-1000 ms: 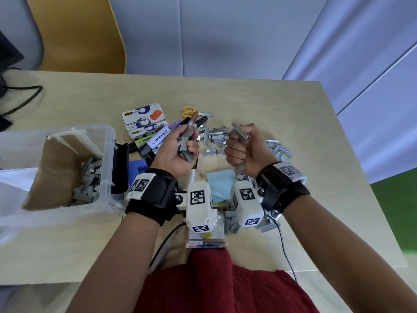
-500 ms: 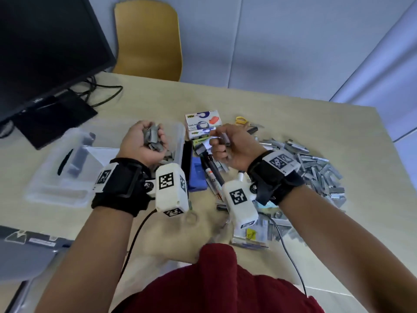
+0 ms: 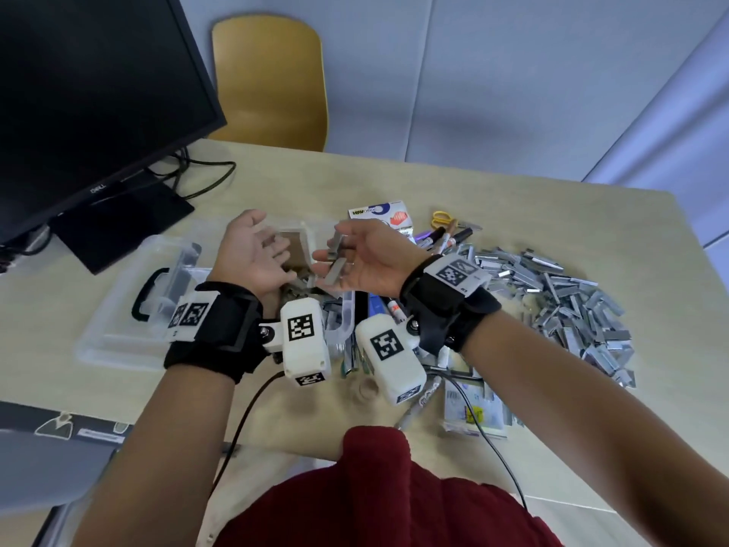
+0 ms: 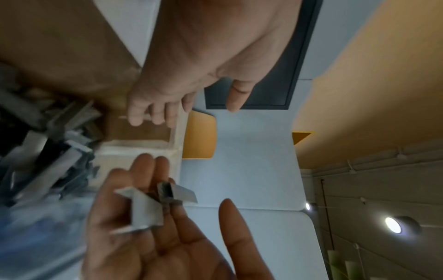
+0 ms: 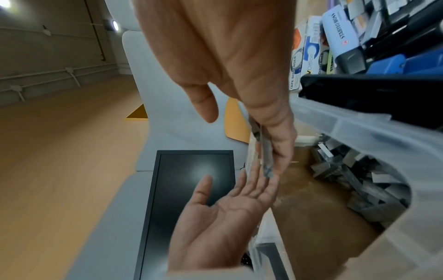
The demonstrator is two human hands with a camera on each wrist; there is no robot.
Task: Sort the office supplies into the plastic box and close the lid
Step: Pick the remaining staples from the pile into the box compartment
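Observation:
My left hand (image 3: 252, 254) hovers open and empty over the clear plastic box (image 3: 348, 314), palm turned right. My right hand (image 3: 363, 262) faces it, fingers straight and thumb apart, with a few grey staple strips (image 3: 335, 256) lying loose on the fingers. The left wrist view shows those staple strips (image 4: 148, 208) on the right hand (image 4: 155, 246), under the left hand (image 4: 182, 66). In the right wrist view one staple strip (image 5: 264, 151) slides off the right hand (image 5: 239, 56) above the left hand (image 5: 223, 217). More staples (image 5: 359, 180) lie inside the box (image 5: 359, 128).
The box's lid (image 3: 118, 329) lies to its left. A big staple pile (image 3: 552, 294) covers the table's right side. Tape dispenser carton (image 3: 378, 215), scissors (image 3: 442, 219) and markers (image 3: 445, 238) lie behind the box. Monitor (image 3: 79, 92), cables (image 3: 205, 175) and a yellow chair (image 3: 272, 80) stand at the back.
Both hands carried fistfuls of staples left to the box and have opened over it. The left hand's staples are gone; the right hand's strips are slipping off.

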